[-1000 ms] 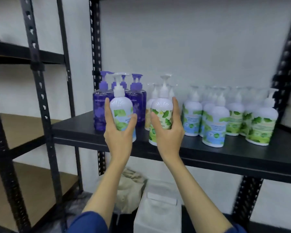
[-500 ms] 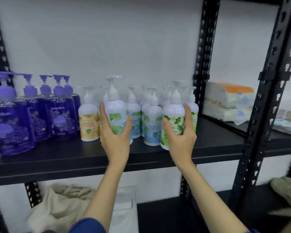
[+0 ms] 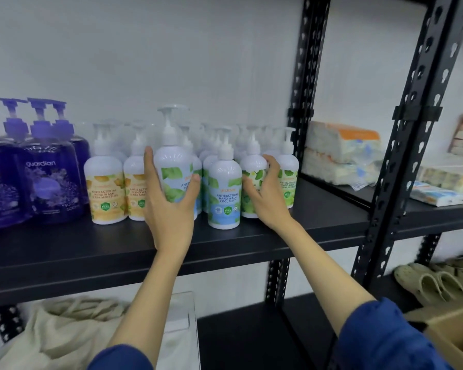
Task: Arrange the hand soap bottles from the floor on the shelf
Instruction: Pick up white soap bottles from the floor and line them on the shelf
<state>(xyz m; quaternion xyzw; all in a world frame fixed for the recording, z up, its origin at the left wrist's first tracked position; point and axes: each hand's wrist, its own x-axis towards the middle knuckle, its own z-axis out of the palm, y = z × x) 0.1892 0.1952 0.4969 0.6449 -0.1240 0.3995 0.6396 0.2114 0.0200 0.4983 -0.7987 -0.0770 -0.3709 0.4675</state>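
My left hand (image 3: pixel 169 206) grips a white pump bottle with a blue-and-green leaf label (image 3: pixel 174 166), held among the bottles on the black shelf (image 3: pixel 251 247). My right hand (image 3: pixel 267 198) curls round a white bottle with a green leaf label (image 3: pixel 253 166) standing on the shelf at the right of the group. A cool mint bottle (image 3: pixel 225 188) stands between my hands. Two yellow-labelled bottles (image 3: pixel 106 182) stand to the left. Several more white bottles are packed behind, partly hidden.
Purple pump bottles (image 3: pixel 51 177) fill the shelf's left end. Black uprights (image 3: pixel 302 116) close off the right, with tissue packs (image 3: pixel 342 153) beyond. Below lie a cloth bag (image 3: pixel 64 327), a white box (image 3: pixel 182 316), sandals (image 3: pixel 433 284) and a cardboard box (image 3: pixel 455 332).
Both hands carried their bottles to the right along the shelf and further in, to the white bottle group. The right-hand bottle now stands on the shelf at the front.
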